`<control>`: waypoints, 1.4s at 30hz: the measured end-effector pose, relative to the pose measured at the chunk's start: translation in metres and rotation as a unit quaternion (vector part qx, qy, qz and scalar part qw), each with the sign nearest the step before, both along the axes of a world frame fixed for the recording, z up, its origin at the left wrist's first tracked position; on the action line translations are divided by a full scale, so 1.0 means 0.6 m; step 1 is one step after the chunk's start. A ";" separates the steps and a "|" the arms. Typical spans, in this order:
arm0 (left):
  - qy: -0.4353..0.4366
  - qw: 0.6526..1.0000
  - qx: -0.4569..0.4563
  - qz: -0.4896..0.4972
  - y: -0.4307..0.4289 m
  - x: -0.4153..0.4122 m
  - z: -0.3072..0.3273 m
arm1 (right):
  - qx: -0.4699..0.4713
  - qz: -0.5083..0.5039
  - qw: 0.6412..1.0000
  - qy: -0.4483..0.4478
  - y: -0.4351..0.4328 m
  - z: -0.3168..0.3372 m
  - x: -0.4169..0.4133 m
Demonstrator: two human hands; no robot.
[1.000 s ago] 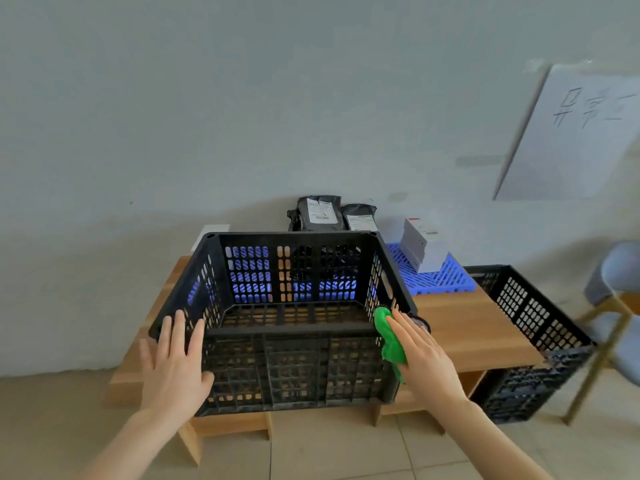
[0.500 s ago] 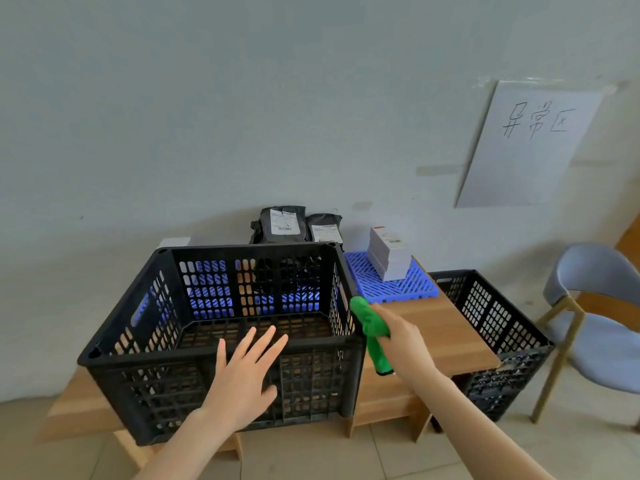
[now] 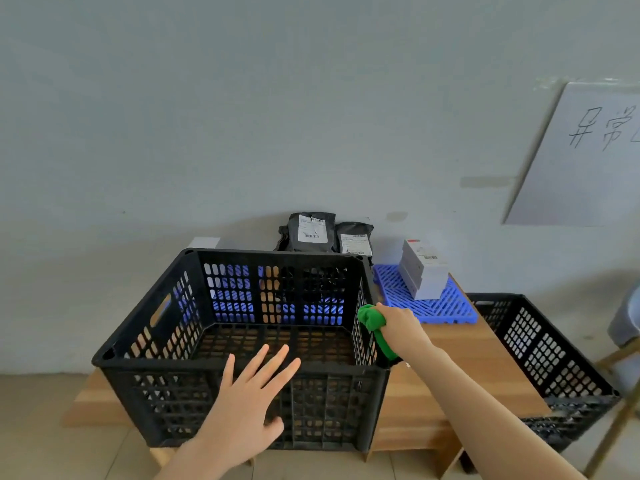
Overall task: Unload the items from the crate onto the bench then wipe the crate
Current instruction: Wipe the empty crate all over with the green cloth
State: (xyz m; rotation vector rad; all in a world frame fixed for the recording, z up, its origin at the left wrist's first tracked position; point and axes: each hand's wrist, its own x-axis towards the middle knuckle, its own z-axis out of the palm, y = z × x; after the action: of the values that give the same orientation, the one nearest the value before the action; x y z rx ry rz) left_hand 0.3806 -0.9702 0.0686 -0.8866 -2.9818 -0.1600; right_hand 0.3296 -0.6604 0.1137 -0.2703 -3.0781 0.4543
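A black slotted crate (image 3: pixel 162 344) stands on the wooden bench (image 3: pixel 460 368), with nothing visible inside it. My left hand (image 3: pixel 247 407) lies flat with spread fingers against the crate's near wall. My right hand (image 3: pixel 401 327) grips a green cloth (image 3: pixel 372 322) and holds it against the outside of the crate's right wall near the rim. Behind the crate, two black mailer bags (image 3: pixel 313 233) lean on the wall, and a white box (image 3: pixel 424 270) sits on a blue plastic grid mat (image 3: pixel 446 308).
A second black crate (image 3: pixel 540 351) stands on the floor at the bench's right end. A chair (image 3: pixel 627 344) shows at the right edge. A paper sign (image 3: pixel 585 157) hangs on the grey wall. A white item (image 3: pixel 204 242) peeks out behind the crate's far left corner.
My left hand slid from the crate's left front corner to the middle of its near wall. My right hand with the cloth moved along the right wall, away from the front corner.
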 end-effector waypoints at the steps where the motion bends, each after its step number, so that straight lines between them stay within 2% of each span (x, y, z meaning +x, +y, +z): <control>1: -0.007 1.000 0.001 0.004 0.000 0.000 0.003 | 0.004 -0.001 1.000 -0.001 0.002 0.002 -0.014; 4: -0.002 0.999 -0.043 -0.024 0.003 0.003 0.021 | 0.007 -0.004 1.000 -0.003 0.004 0.008 -0.060; 5: -0.027 0.998 -0.057 -0.032 0.004 0.003 0.028 | 0.008 -0.005 1.000 -0.002 0.006 0.008 -0.078; 12: 0.036 0.992 -0.067 -0.098 -0.004 -0.031 0.009 | 0.039 -0.014 0.999 0.007 0.026 0.002 -0.201; 19: 0.030 0.983 -0.071 -0.167 -0.034 -0.054 0.034 | 0.053 -0.006 0.999 0.010 0.031 0.005 -0.256; 24: -0.004 0.985 -0.039 -0.170 -0.045 -0.060 0.043 | 0.071 0.003 0.997 0.020 0.035 0.005 -0.270; 29: -0.046 0.984 0.018 -0.172 -0.050 -0.071 0.044 | 0.050 0.004 0.998 0.022 0.038 0.009 -0.275; 38: -0.072 0.982 0.021 -0.171 -0.042 -0.093 0.047 | 0.003 0.018 1.000 -0.004 0.057 0.024 -0.290; 40: -0.061 0.986 0.039 -0.147 -0.039 -0.104 0.053 | -0.013 0.010 1.000 0.026 0.059 0.033 -0.291; 42: -0.022 0.991 0.054 -0.116 -0.037 -0.121 0.061 | -0.037 0.018 0.993 0.108 0.051 0.048 -0.292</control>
State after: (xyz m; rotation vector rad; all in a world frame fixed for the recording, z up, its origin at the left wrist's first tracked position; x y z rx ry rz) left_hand 0.3083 -0.9925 0.1049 -1.2298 -2.8667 -0.3474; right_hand 0.1543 -0.6296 0.1425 -0.1565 -2.8627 0.5595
